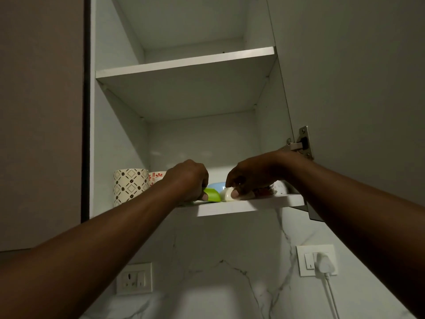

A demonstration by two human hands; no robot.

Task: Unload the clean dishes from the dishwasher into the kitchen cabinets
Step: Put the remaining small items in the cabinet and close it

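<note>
A: Near stuff first?
B: Two wall sockets [134,279] on the marble wall, one [317,260] with a white plug in it.

A: Hands?
B: Both up at the bottom shelf [250,204] of the open cabinet [119,93]. Left hand [187,179] curled, fingers gripping a green bowl [212,195] at the shelf front. Right hand [249,178] pinches a cream bowl [226,195], thumb on its side.

A: Orientation?
B: Both bowls tilted, resting on the shelf, side by side. Exact facing unclear. A blue bowl [217,186] sits just behind them.

A: Further back?
B: Patterned mug [130,186] upright at left, a red-flowered mug [156,177] behind it. Door hinge [302,143] at right.
</note>
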